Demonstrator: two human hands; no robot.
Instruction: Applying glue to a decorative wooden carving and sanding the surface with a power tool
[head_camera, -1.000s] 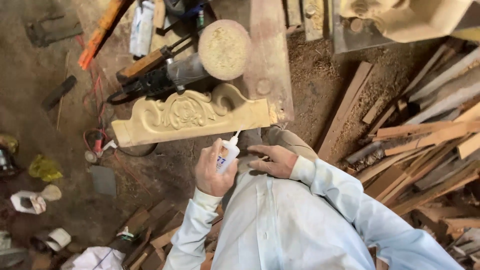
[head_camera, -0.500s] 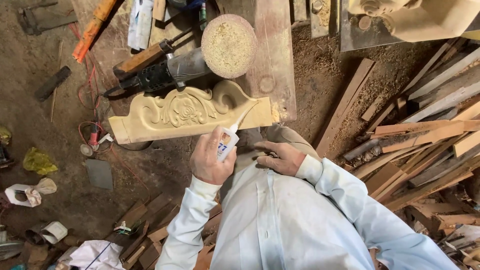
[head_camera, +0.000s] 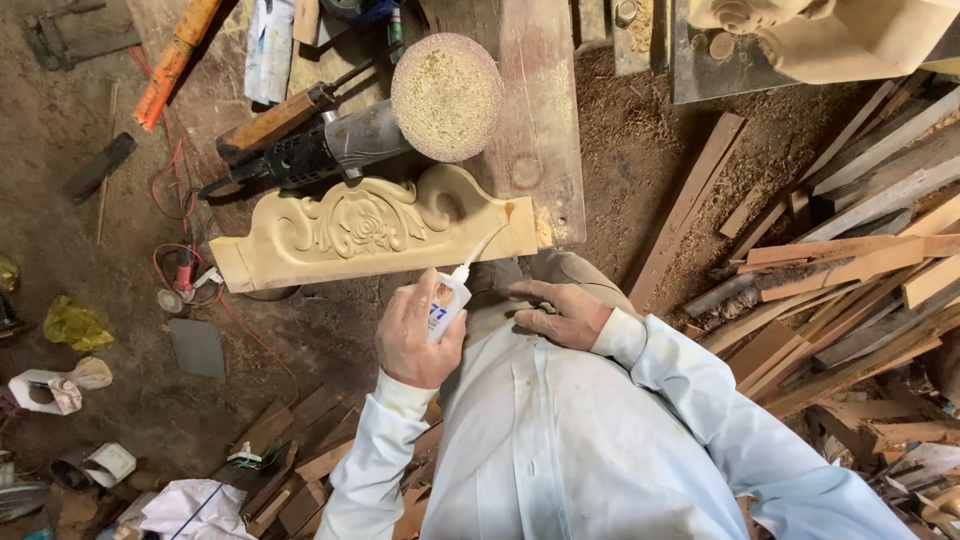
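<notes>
Here the left hand (head_camera: 415, 335) has its fingers (head_camera: 400, 310) wrapped around a small glue bottle (head_camera: 447, 303), whose thin nozzle points up at the right end of the carved wooden panel (head_camera: 370, 228). The panel lies across the front edge of the bench (head_camera: 545, 130), just below an angle grinder (head_camera: 330, 150) and its round sanding disc (head_camera: 446, 95). The right hand (head_camera: 560, 315) rests loosely open on the person's lap, holding nothing.

Glue bottle (head_camera: 447, 303): small, white, gripped in left hand (head_camera: 415, 335), nozzle tilted toward carved wooden panel (head_camera: 370, 227). Panel pale, floral relief, lying flat just beyond both hands.
</notes>
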